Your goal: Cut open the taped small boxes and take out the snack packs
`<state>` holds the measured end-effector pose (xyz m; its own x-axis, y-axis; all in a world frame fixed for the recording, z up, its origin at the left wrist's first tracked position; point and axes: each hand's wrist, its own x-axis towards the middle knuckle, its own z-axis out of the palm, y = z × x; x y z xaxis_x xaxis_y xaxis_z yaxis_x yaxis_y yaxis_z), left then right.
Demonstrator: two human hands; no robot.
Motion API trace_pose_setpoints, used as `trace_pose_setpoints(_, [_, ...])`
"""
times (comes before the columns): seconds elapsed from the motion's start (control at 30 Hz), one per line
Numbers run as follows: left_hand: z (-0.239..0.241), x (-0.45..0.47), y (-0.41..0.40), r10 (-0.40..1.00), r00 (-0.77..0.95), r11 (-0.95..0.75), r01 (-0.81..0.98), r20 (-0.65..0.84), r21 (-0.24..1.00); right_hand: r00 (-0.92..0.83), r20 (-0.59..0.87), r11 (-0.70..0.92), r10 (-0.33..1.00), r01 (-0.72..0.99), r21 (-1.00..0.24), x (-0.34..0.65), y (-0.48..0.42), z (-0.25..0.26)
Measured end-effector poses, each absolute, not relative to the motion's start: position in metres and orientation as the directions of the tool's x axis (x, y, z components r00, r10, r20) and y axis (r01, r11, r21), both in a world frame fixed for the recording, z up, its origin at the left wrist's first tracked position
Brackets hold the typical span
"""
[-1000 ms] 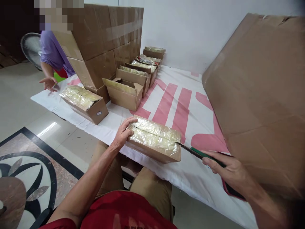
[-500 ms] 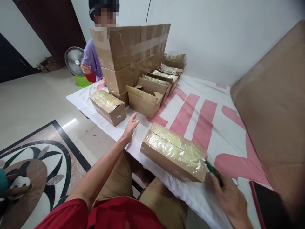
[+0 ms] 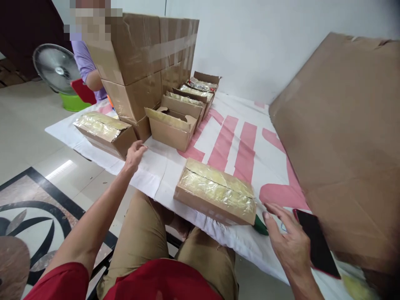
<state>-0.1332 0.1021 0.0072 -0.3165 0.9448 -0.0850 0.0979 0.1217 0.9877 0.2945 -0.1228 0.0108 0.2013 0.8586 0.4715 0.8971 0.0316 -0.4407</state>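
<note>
- The left hand [image 3: 135,152] reaches out to the middle left of the frame. It is open and holds nothing, with its fingers loosely spread and its palm down over the white cloth [image 3: 156,175].
- Its fingertips are at the near end of the left taped box [image 3: 104,132]. I cannot tell whether they touch the cardboard.
- The right hand [image 3: 286,239] is at the lower right, also open and holding nothing. Its fingers are fanned apart and point up the frame, above the table's near edge.
- The near taped box [image 3: 215,195] lies flat in the lower centre, with shiny tape across its closed flaps. It lies between the two hands, just left of the right hand's fingertips and well apart from the left hand.
- The green-handled tool [image 3: 260,226] lies on the cloth against the near box's right end. It is just beside the right hand's fingers and neither hand grips it.
- A black phone [image 3: 315,241] lies to the right of the right hand, close to it.
- A large cardboard sheet [image 3: 340,125] leans at the right of the frame.
- Stacked cartons [image 3: 146,54] stand at the upper left, and a row of open small boxes [image 3: 171,127] runs back beside them.
- Another person's purple sleeve [image 3: 83,62] shows behind the cartons, near a fan [image 3: 56,68].
</note>
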Motion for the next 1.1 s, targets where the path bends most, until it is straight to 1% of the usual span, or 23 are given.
trace_pose_setpoints(0.03, [0.012,-0.122,0.088,0.967,-0.247,0.087,0.114,-0.056,0.990,0.163,0.511,0.073,0.844,0.909,-0.410,0.285,-0.122,0.023])
trace_pose_setpoints(0.1, [0.021,-0.098,0.052,0.998,-0.066,0.013,0.141,-0.004,0.990,0.036,0.539,0.149,0.842,0.944,-0.296,0.266,-0.118,0.042])
trace_pose_setpoints(0.13, [0.024,-0.086,0.032,0.993,0.081,-0.094,0.193,0.080,0.977,-0.019,0.533,0.172,0.846,0.955,-0.240,0.257,-0.115,0.049])
trace_pose_setpoints(0.17, [0.027,-0.075,0.014,0.976,0.153,-0.190,0.228,0.157,0.955,-0.055,0.526,0.185,0.849,0.963,-0.197,0.250,-0.112,0.054])
trace_pose_setpoints(0.2, [0.028,-0.066,-0.003,0.962,0.188,-0.243,0.260,0.198,0.934,-0.075,0.526,0.191,0.847,0.967,-0.171,0.245,-0.109,0.057])
trace_pose_setpoints(0.27, [0.029,-0.053,-0.027,0.952,0.185,-0.292,0.311,0.244,0.904,-0.088,0.542,0.207,0.835,0.965,-0.163,0.240,-0.106,0.059])
trace_pose_setpoints(0.33, [0.028,-0.046,-0.040,0.957,0.142,-0.285,0.314,0.252,0.906,-0.088,0.567,0.241,0.819,0.950,-0.200,0.240,-0.107,0.059])
trace_pose_setpoints(0.47, [0.028,-0.044,-0.044,0.962,0.108,-0.268,0.196,0.251,0.943,-0.092,0.601,0.332,0.794,0.894,-0.302,0.242,-0.116,0.064])
trace_pose_setpoints(0.53, [0.028,-0.047,-0.044,0.959,0.081,-0.283,0.185,0.273,0.941,-0.147,0.642,0.419,0.753,0.858,-0.296,0.240,-0.124,0.069])
trace_pose_setpoints(0.6, [0.027,-0.052,-0.046,0.940,0.075,-0.341,0.219,0.333,0.914,-0.273,0.648,0.553,0.711,0.786,-0.276,0.240,-0.132,0.076])
trace_pose_setpoints(0.67, [0.024,-0.058,-0.049,0.907,0.118,-0.420,0.243,0.403,0.874,-0.387,0.591,0.645,0.707,0.696,-0.315,0.243,-0.139,0.084])
trace_pose_setpoints(0.7, [0.022,-0.061,-0.051,0.891,0.149,-0.453,0.243,0.428,0.858,-0.404,0.553,0.645,0.729,0.677,-0.355,0.244,-0.141,0.088])
trace_pose_setpoints(0.77, [0.018,-0.065,-0.053,0.871,0.187,-0.489,0.235,0.454,0.840,-0.359,0.487,0.575,0.796,0.699,-0.425,0.247,-0.140,0.097])
trace_pose_setpoints(0.83, [0.015,-0.066,-0.053,0.866,0.193,-0.497,0.242,0.461,0.833,-0.321,0.405,0.495,0.856,0.733,-0.465,0.244,-0.130,0.104])
trace_pose_setpoints(0.9, [0.014,-0.065,-0.051,0.863,0.194,-0.504,0.255,0.467,0.825,-0.379,0.275,0.467,0.884,0.751,-0.467,0.236,-0.115,0.107])
trace_pose_setpoints(0.93, [0.014,-0.064,-0.050,0.857,0.196,-0.514,0.260,0.476,0.818,-0.425,0.205,0.471,0.882,0.764,-0.442,0.231,-0.107,0.107])
trace_pose_setpoints(1.0, [0.015,-0.063,-0.048,0.838,0.204,-0.546,0.266,0.507,0.795,-0.492,0.103,0.496,0.864,0.802,-0.334,0.221,-0.092,0.104])
trace_pose_setpoints(1.03, [0.016,-0.063,-0.047,0.825,0.211,-0.565,0.269,0.524,0.780,-0.500,0.082,0.503,0.862,0.824,-0.262,0.217,-0.086,0.101])
trace_pose_setpoints(1.1, [0.017,-0.062,-0.046,0.797,0.233,-0.603,0.278,0.557,0.748,-0.464,0.096,0.473,0.881,0.873,-0.122,0.212,-0.075,0.097])
